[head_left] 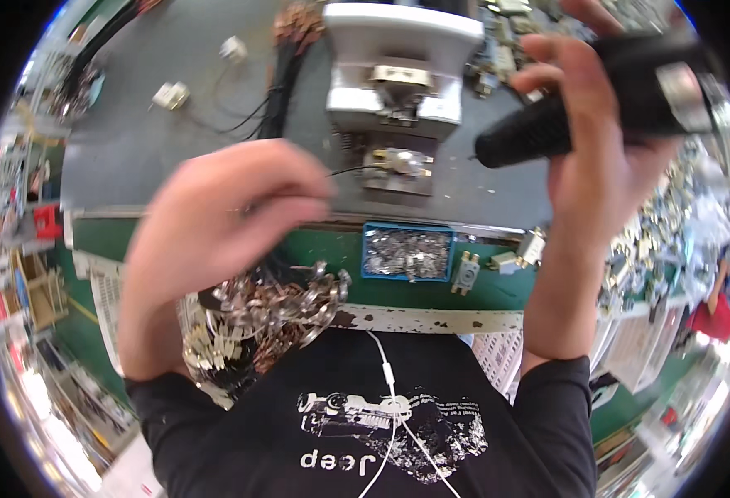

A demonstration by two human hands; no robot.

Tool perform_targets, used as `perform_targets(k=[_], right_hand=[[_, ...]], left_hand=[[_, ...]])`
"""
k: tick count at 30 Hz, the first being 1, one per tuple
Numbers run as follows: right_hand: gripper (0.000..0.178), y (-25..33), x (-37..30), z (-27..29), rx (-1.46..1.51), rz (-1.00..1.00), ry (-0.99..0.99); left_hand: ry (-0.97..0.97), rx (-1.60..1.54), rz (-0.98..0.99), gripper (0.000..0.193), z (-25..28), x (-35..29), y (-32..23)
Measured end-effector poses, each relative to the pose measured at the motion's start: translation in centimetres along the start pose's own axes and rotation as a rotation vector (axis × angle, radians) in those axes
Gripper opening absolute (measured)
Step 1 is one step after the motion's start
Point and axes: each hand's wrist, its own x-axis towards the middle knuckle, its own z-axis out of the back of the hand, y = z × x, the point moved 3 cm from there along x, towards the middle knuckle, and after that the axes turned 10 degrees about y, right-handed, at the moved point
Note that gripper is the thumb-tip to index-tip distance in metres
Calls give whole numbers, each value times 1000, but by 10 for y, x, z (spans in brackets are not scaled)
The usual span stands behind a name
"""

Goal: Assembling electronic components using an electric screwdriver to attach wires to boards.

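My right hand (589,108) is wrapped round a black electric screwdriver (531,133), held above the bench with its tapered end toward the left. My left hand (232,199) is blurred, with its fingers curled toward the thumb; whether it grips anything cannot be made out. Its fingertips are close to a thin black wire (352,170), which runs to a small metal part with a rounded, shiny middle (402,162). That part sits on a metal block (394,181) in front of a white bench device (402,41).
A blue tray (365,253) of small metal pieces stands at the near bench edge, beside a pale connector-like part (465,272). Wired metal parts (282,303) are heaped near my left forearm. A black cable bundle (278,91) lies farther back; many loose parts (643,241) cover the right side.
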Motion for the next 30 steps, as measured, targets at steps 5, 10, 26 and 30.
perform_targets(k=[5, 10, 26, 30], right_hand=[[79, 15, 4, -21, -100, -138, 33], [60, 26, 4, -21, 74, 48, -10], [90, -4, 23, -56, 68, 100, -43], [91, -8, 22, -61, 83, 138, -19]], left_hand=[[506, 384, -230, 20, -91, 47, 22], [499, 656, -513, 6, -145, 52, 29], [610, 269, -330, 18, -125, 54, 31], [643, 236, -271, 21, -124, 54, 30]])
